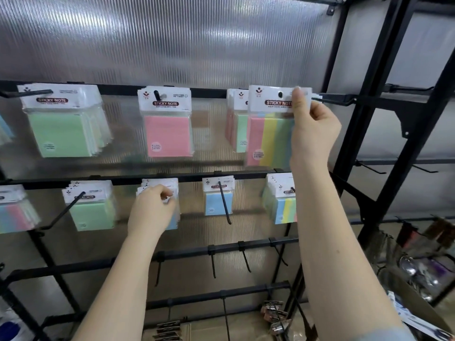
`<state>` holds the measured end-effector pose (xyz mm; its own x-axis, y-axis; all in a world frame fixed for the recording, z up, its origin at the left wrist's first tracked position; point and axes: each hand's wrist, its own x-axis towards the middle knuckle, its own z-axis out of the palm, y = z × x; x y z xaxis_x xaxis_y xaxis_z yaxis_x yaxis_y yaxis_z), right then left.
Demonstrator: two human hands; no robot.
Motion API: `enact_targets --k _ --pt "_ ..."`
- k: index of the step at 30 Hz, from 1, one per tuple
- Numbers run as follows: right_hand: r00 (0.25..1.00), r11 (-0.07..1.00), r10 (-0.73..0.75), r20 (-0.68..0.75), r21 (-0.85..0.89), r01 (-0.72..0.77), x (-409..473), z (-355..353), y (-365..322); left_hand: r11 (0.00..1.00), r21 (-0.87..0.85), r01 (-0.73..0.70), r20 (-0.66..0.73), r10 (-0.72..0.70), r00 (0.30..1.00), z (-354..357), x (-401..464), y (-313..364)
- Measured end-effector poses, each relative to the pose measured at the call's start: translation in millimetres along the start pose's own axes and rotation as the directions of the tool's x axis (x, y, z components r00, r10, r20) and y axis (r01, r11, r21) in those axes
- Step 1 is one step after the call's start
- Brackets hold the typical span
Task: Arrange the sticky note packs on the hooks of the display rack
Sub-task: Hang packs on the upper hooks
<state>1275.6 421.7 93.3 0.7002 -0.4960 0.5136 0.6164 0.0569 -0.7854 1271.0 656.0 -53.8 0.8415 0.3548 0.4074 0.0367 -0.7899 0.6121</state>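
Your right hand (312, 129) pinches a striped pack (269, 134) at the top-row hook; your left hand (151, 210) grips lower-row packs (157, 187).

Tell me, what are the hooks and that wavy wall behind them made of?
The hooks look like thin metal rods painted black: slim, stiff, slightly shiny. The wall looks like see-through ribbed plastic sheet: light glows through its fine upright lines. Neither is certain from looks alone.

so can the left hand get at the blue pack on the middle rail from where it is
Probably yes. The left hand grips the packs on the next hook over, and nothing sits between it and the blue pack, but it must let go first.
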Motion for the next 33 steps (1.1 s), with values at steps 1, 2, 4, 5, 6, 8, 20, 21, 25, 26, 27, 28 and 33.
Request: enact_targets --k 1,2,4,5,6,8,20,21,25,26,27,28,33 --pt "1.000 1.000 -0.004 0.003 -0.019 0.004 2.8 1.3 0.1 1.000 0.001 -0.004 -0.006 0.004 1.000 -0.3 -0.4 -0.7" --pt "1.000 0.999 -0.009 0.008 -0.041 0.009 5.2 2.7 1.3 1.000 -0.003 -0.007 -0.010 0.007 1.000 -0.4 -0.3 -1.4" --pt "1.000 0.996 -0.015 0.010 -0.089 0.016 9.1 5.0 4.9 1.000 -0.025 0.000 -0.017 0.000 1.000 -0.1 0.0 -3.3" --pt "1.000 0.994 -0.018 0.009 -0.104 0.019 10.4 5.8 6.1 0.999 -0.036 0.009 -0.022 -0.010 1.000 0.4 0.0 -4.3" --pt "1.000 0.994 -0.022 0.009 -0.111 0.022 12.0 6.3 7.7 0.999 -0.041 0.018 -0.029 -0.019 0.999 0.8 0.0 -5.5" --pt "0.999 0.991 -0.038 0.012 -0.126 0.039 13.7 6.9 9.9 0.999 -0.040 0.025 -0.038 -0.026 0.999 2.0 -0.1 -7.9" --pt "0.999 0.983 -0.041 0.018 -0.176 0.043 21.3 8.9 23.6 0.998 -0.046 0.033 -0.065 -0.036 0.997 2.9 0.1 -8.4" --pt "0.999 0.982 -0.027 0.026 -0.187 0.031 21.9 10.5 25.5 0.998 -0.047 0.032 -0.065 -0.035 0.997 2.7 -0.2 -8.1" --pt "1.000 0.969 -0.011 0.016 -0.247 0.015 30.4 20.3 37.6 0.998 -0.057 0.038 -0.056 -0.041 0.998 1.5 -0.9 -7.0" --pt "1.000 0.968 -0.005 0.020 -0.252 0.009 32.7 22.9 40.5 0.997 -0.063 0.042 -0.053 -0.045 0.998 0.7 -1.3 -6.4" --pt "1.000 0.967 0.000 0.029 -0.256 0.007 34.0 25.2 42.1 0.996 -0.072 0.046 -0.047 -0.050 0.998 -0.3 -1.7 -5.7" --pt "0.999 0.965 0.002 0.034 -0.261 0.007 35.2 27.0 43.9 0.995 -0.081 0.051 -0.040 -0.054 0.998 -1.2 -2.1 -5.4" --pt "1.000 0.973 0.014 0.005 -0.229 -0.012 28.2 31.6 55.5 0.990 -0.113 0.081 -0.011 -0.083 0.996 -4.6 -1.5 -8.2"
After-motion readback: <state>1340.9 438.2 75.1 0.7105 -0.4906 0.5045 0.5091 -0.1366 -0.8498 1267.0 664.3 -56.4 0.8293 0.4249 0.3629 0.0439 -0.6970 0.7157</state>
